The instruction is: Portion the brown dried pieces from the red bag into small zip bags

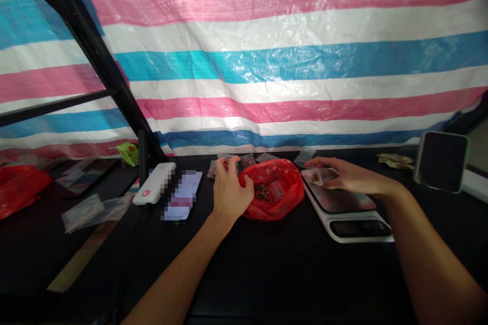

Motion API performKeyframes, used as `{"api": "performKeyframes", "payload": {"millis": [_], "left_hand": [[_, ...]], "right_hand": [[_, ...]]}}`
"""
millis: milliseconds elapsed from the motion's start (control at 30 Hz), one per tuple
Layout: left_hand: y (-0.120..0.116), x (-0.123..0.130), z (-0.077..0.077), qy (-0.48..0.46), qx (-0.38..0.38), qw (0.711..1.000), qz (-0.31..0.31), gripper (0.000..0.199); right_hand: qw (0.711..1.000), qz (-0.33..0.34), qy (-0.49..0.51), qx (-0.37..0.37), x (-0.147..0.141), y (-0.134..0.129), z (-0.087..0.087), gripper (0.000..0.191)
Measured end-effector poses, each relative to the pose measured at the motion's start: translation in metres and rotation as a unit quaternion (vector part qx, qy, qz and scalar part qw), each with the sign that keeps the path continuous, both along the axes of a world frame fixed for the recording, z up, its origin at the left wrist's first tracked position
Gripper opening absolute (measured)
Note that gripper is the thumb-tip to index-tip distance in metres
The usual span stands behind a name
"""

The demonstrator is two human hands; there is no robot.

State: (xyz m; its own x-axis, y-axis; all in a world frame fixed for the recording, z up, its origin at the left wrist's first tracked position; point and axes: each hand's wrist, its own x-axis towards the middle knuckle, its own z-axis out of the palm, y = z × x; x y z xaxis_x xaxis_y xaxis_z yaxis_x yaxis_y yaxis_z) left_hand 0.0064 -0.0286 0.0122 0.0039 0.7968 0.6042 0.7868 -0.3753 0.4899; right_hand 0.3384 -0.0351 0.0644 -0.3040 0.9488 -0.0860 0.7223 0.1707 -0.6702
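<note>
My left hand [232,190] is at the left rim of a red plastic bag [287,204], its fingers bent and its thumb apart from them. Just beyond its fingers lie small clear bags [212,168] with something in them. The red bag stands open. Inside are small brown pieces [263,192] and a clear plastic cup [277,190]. Over the plate of a white kitchen scale [331,231], my right hand [343,175] grips a small clear plastic bag [319,176] with a little something in it. The scale's display cannot be read.
A phone [185,195] with a lit screen and a white power bank-like device [155,183] lie to the left. Farther left are clear bags [86,210], another red bag [23,188] and a green box [127,153]. A dark-screened device [441,161] stands at right, near crumpled brown paper [395,160].
</note>
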Motion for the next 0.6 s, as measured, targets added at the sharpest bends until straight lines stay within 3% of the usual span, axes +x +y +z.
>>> {"api": "performKeyframes", "payload": {"millis": [233,367,600], "left_hand": [[0.000,0.001,-0.001,0.000,-0.004,1.000,-0.007,0.048],[-0.001,0.000,0.001,-0.016,-0.004,1.000,-0.026,0.046],[-0.004,-0.004,0.006,0.103,0.000,0.970,-0.220,0.024]], "right_hand": [[0.999,-0.026,0.037,-0.008,0.001,0.002,-0.004,0.058],[0.988,-0.035,0.147,0.028,-0.021,-0.001,0.002,0.050],[0.970,0.008,0.242,-0.003,-0.067,-0.005,0.005,0.051]]}}
